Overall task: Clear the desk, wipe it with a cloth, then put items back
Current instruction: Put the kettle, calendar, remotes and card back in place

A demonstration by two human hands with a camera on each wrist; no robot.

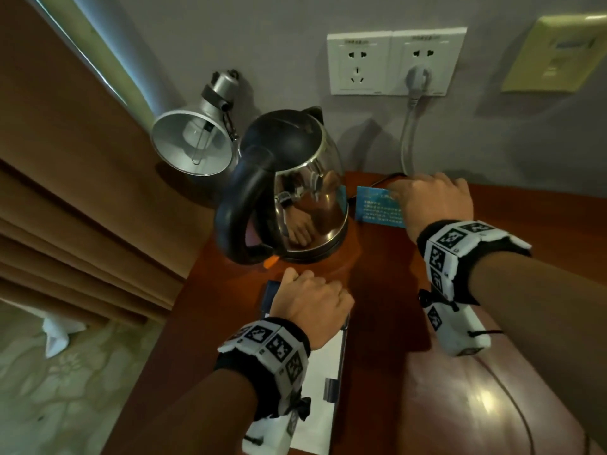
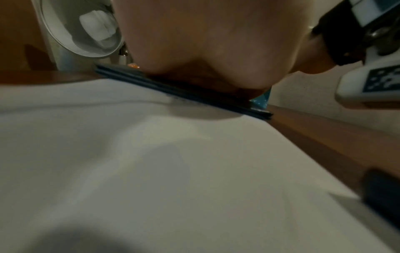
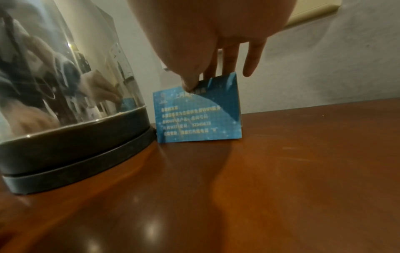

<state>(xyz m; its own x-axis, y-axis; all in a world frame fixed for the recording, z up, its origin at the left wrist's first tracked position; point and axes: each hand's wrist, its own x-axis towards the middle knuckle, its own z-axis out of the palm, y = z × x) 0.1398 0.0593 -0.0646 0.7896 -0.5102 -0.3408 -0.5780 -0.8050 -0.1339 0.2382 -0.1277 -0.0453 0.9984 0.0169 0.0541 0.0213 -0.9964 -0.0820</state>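
Through the head camera I saw a reddish-brown polished wooden desk [image 1: 387, 290] set against a grey wall, with a stainless steel electric kettle with a black lid and handle [image 1: 295, 178] standing on its black base at the far left corner. Just beside that base stood a small blue folded card printed with pale text [image 3: 199, 118], its bottom edge on the desk. My right hand [image 1: 433, 198] was over the card. The right wrist view showed the thumb [image 3: 190, 83] and the fingers behind it pinching the card's top edge, while the little finger hung free to the side. Nearer to me lay a dark blue flat folder [image 1: 272, 292] with a white sheet of paper [image 1: 322, 366] on it, along the desk's left side. My left hand [image 1: 308, 300] rested knuckles-up on the folder's far end, close to the kettle. In the left wrist view only the palm showed, pressed against the dark blue edge, so I could not tell whether the fingers gripped the folder or merely lay on it. A silver cone-shaded lamp [image 1: 192, 142] hung beside the kettle, a grey plug [image 1: 417, 77] sat in the white double wall socket [image 1: 361, 60], and brown pleated curtains [image 1: 65, 192] filled the left.
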